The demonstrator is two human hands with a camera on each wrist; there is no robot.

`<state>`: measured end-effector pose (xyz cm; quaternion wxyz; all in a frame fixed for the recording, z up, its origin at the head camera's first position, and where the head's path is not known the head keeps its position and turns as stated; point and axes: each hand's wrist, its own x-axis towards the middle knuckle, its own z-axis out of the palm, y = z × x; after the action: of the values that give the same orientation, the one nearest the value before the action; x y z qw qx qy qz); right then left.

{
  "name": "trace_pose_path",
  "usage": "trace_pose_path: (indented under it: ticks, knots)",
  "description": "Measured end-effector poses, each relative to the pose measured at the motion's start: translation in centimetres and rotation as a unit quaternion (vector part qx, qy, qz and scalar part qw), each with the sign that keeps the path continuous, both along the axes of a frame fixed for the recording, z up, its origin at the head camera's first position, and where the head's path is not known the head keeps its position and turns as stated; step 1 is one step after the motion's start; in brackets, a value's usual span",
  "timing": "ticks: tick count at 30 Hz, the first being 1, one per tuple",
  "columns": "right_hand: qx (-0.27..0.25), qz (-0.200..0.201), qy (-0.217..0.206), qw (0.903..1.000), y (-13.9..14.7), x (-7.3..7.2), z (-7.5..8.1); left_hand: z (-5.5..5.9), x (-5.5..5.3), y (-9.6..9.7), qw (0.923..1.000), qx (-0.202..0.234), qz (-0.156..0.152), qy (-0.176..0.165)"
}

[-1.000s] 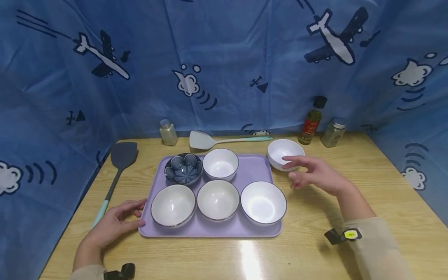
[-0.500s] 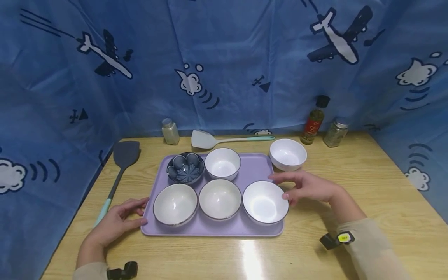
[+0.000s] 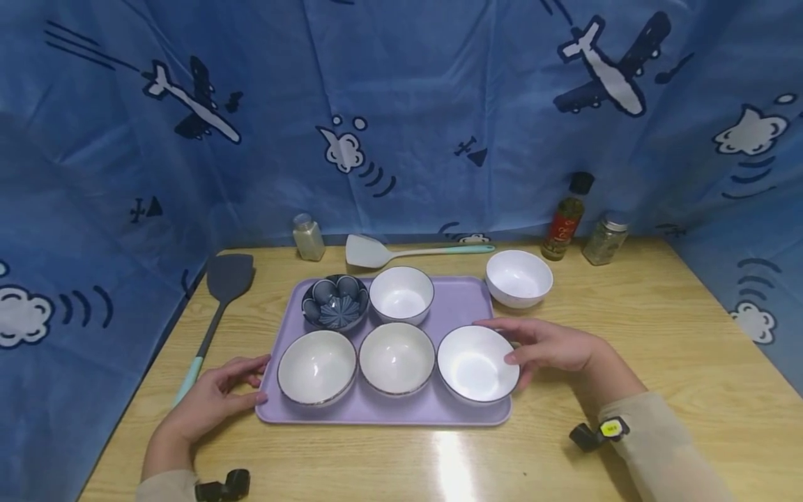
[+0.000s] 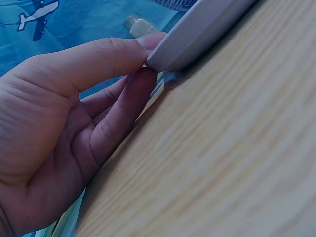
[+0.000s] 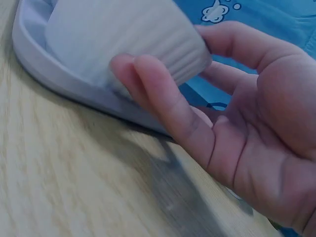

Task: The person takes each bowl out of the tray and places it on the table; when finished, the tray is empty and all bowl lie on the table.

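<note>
In the head view a lilac tray [image 3: 458, 300] bears several bowls. My left hand [image 3: 219, 397] pinches the tray's left edge; the left wrist view shows the thumb on the tray rim [image 4: 197, 37] and a finger beneath. My right hand [image 3: 552, 345] holds the white bowl [image 3: 473, 366] at the tray's front right, thumb over its dark rim and index finger behind it. Up close in the right wrist view, the bowl's ribbed side [image 5: 123, 39] meets my fingers. Beside it stand two cream bowls, the nearer being the middle bowl [image 3: 395, 359].
Behind these sit a dark blue patterned bowl [image 3: 335, 307] and another white bowl [image 3: 401, 293]. Off the tray are a white bowl [image 3: 519, 279], a grey spatula [image 3: 228, 275], a white spatula [image 3: 366, 252], a sauce bottle [image 3: 562, 226] and jars [image 3: 605, 240].
My right hand has come away from the white bowl beyond the tray, moving toward me and left onto the tray's front-right bowl. The left hand stays on the tray edge.
</note>
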<state>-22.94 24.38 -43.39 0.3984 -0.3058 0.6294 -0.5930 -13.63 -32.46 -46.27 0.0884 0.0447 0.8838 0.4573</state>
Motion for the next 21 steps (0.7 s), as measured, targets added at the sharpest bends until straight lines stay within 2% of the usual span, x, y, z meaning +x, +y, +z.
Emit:
trace_pose_path:
  ticks: [13, 21]
  knots:
    - [-0.009, -0.010, -0.006, 0.9999, -0.16, -0.03, 0.19, -0.38, -0.03, 0.03, 0.9999, -0.003, -0.002, 0.013]
    - [0.006, -0.043, 0.008, 0.9990, 0.30, 0.02, 0.85, -0.25, -0.05, 0.00, 0.9998, -0.008, -0.003, 0.018]
